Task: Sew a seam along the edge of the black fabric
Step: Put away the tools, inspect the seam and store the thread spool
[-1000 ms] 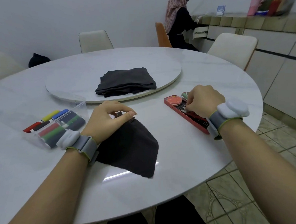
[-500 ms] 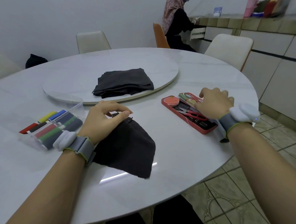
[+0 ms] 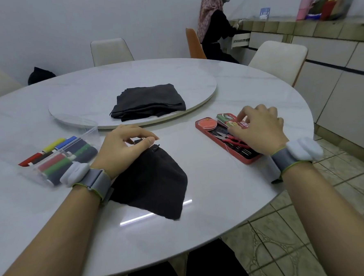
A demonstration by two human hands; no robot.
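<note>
The right hand [image 3: 259,131] is swinging back over the kit [image 3: 211,138], fingers spread, holding nothing. The left hand [image 3: 122,148] is pinching the fabric [image 3: 154,182] corner on the surface [image 3: 212,189]. Stitching is probably waiting on tools.

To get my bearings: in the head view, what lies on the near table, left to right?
A clear box of thread spools → black fabric piece → red sewing kit tin → white tracker on the right wrist. Left out: left hand, overlapping the fabric; right hand, overlapping the tin.
</note>
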